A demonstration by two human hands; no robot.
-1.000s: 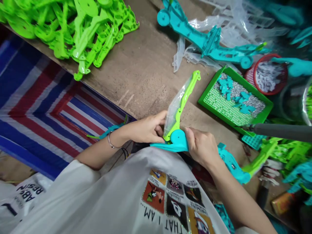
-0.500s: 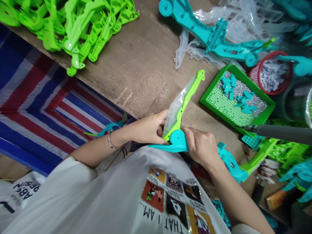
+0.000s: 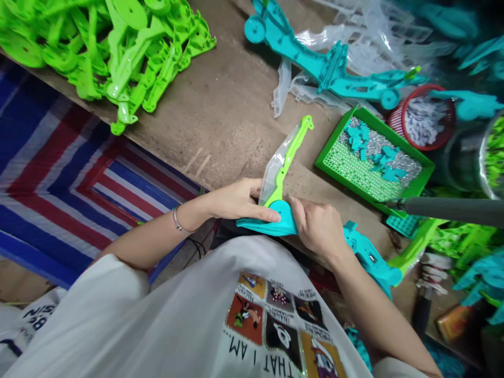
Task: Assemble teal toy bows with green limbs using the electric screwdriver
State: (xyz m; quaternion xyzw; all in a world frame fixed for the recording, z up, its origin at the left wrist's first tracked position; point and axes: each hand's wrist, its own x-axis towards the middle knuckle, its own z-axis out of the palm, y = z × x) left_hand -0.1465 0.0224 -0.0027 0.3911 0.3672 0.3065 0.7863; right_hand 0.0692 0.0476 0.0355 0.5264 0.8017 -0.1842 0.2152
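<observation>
Since half a second ago the green arm has tipped a little lower and swung slightly leftward, and the left hand has flattened, its fingers now laid along the teal piece rather than curled behind the clear plastic; the green arm's long axis runs from its round hub near the person's chest up and to the right, away over the counter, with its free tip pointing toward the green tray; a clear film bag lies along its left side; the teal piece sits crosswise beneath the hub, nearly level, just in front of the white shirt; the left hand grips the teal piece and the base of the bag from the left, thumb on top; the right hand is closed on the hub end of the teal piece from the right; both hands touch the assembly, the hub between them; farther off lie a heap of green parts, a teal frame and a red basket.
</observation>
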